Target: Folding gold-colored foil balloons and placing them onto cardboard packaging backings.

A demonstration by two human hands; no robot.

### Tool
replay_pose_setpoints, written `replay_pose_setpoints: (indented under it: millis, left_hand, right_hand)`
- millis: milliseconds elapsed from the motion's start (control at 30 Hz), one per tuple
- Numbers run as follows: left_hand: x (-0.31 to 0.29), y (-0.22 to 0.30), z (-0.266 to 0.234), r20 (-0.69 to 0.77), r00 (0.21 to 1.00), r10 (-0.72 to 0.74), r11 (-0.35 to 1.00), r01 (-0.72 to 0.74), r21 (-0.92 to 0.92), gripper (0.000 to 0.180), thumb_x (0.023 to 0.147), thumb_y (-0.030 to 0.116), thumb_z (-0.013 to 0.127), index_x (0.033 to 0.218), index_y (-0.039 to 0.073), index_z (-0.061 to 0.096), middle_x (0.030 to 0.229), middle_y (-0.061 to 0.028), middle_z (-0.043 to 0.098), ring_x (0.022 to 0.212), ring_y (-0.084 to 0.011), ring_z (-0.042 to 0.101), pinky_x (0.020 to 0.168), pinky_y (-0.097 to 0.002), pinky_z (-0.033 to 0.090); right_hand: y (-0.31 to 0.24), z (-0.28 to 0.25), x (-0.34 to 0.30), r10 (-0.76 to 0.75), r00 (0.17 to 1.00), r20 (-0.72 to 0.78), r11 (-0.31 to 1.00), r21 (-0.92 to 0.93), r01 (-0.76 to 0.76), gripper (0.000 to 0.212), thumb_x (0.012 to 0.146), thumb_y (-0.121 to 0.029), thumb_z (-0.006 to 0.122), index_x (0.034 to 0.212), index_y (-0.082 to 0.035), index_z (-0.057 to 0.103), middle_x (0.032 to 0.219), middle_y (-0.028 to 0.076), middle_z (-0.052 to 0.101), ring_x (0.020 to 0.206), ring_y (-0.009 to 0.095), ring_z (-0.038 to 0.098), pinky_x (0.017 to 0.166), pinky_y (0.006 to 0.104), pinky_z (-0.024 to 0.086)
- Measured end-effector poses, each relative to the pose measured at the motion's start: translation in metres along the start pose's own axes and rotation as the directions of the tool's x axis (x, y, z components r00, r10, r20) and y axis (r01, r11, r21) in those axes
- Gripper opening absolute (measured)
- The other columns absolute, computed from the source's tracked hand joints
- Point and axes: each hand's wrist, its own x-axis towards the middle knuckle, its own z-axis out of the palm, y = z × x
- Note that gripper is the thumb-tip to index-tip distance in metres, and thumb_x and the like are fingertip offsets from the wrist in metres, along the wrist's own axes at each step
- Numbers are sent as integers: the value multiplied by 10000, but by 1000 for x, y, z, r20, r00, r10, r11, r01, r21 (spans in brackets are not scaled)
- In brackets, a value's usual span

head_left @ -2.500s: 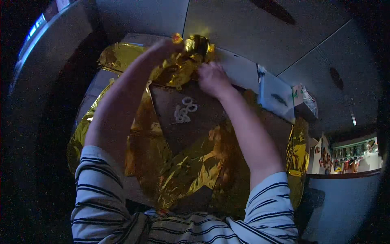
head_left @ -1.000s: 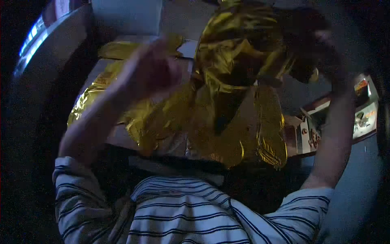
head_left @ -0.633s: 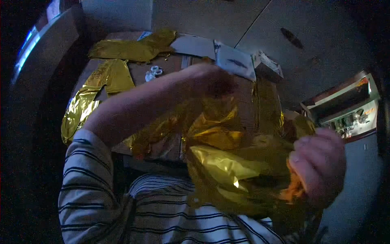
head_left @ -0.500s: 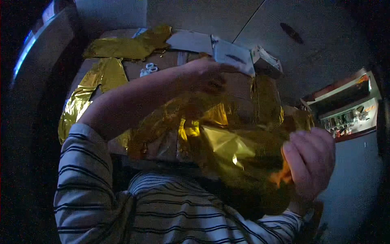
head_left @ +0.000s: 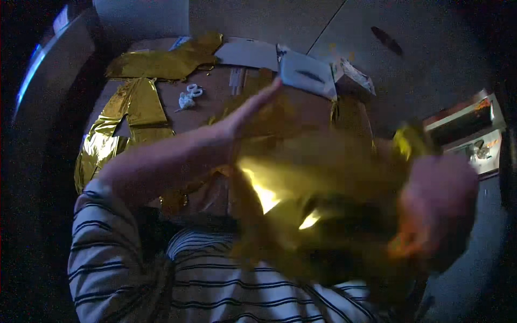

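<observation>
My right hand [head_left: 441,199], smeared by motion, grips the right side of a crumpled gold foil sheet [head_left: 334,177]. The foil hangs in front of my chest, and its shiny surface catches bright glints. Along the foil's upper left edge is my left hand [head_left: 237,121], with one digit stretched up and away from the sheet. The rest of its fingers are blurred or hidden by the foil. Beyond my left forearm, a small white thing with ring-like loops [head_left: 191,97] rests on the brown cardboard surface [head_left: 215,89].
More gold foil pieces [head_left: 156,64] lie along the cardboard's far left and down its left side [head_left: 129,113]. At the back are a white panel [head_left: 247,54], a flat pale case [head_left: 307,74] and a small box [head_left: 353,78]. A shelf with glassware [head_left: 479,151] stands at right.
The gold foil has been lifted and spread higher, with my right hand moving right. My left hand has drawn back toward me, uncovering the white looped thing.
</observation>
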Motion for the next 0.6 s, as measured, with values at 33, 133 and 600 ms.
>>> replay_pose_setpoints:
  millis: [33,133,600]
  left_hand:
    - [23,-3,-13,-13,988,153,986,-154,-65,645,903,552,408,1240,6,473,1257,-179,511,1135,-298,518,937,-455,440]
    - [64,23,-12,108,993,-52,920,90,-383,472,919,419,486,1172,23,540,1103,-120,601,989,-236,586,879,-425,480]
    - [159,-60,-128,25,995,94,594,-77,801,573,800,276,662,1306,111,451,1138,-183,572,935,-301,606,781,-424,512]
  right_hand:
    - [-17,-3,2,-43,998,51,998,-33,45,214,738,-109,666,929,-22,624,910,112,608,860,239,604,757,368,499]
    - [-20,30,-17,-88,989,117,996,37,84,245,701,-81,660,933,-17,616,866,104,612,818,232,601,752,399,498]
    - [-46,205,-91,177,954,244,881,393,-264,154,746,-50,620,897,-24,634,861,106,648,791,260,625,766,375,497]
